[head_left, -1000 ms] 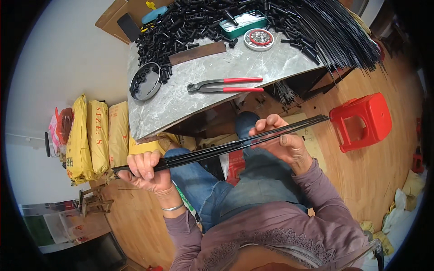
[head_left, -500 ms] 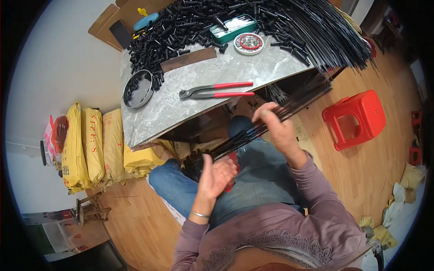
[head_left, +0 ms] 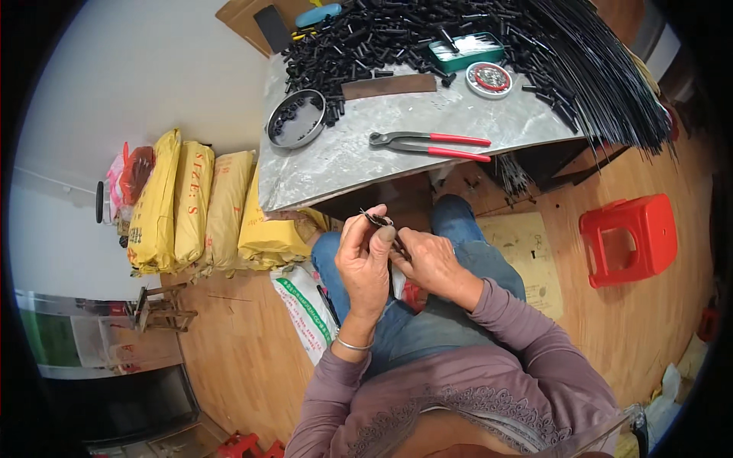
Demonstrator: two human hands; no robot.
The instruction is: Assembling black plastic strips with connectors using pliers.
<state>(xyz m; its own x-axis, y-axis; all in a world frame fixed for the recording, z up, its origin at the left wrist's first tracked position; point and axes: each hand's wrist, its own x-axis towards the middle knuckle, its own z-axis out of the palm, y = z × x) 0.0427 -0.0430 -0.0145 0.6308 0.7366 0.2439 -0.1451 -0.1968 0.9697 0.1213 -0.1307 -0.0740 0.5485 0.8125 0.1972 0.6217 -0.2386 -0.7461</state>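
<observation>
My left hand (head_left: pixel 365 267) is closed round the end of a bundle of thin black rods (head_left: pixel 376 220), its thumb and fingers pinching them. Only the tips stick out above the fingers; the rest of the bundle is hidden by my hands. Close against it on the right, my right hand (head_left: pixel 437 265) is also closed on the bundle, lower down. Both hands are over my lap, in front of the table's near edge. On the grey marbled table (head_left: pixel 336 172) lie red-handled pincers (head_left: pixel 431 145), beyond my hands.
A heap of short black tubes (head_left: pixel 366 42) and a sheaf of long black rods (head_left: pixel 603 72) cover the table's far part. A round tray (head_left: pixel 318 130), a green box (head_left: pixel 489 55) and a white dish (head_left: pixel 489 93) stand there. Yellow sacks (head_left: pixel 156 210) are left, a red stool (head_left: pixel 632 240) right.
The bundle, earlier slanting lengthwise in my right hand, is now end-up between both hands. My left hand went from open to closed round it. The view has shifted, so the table appears further right.
</observation>
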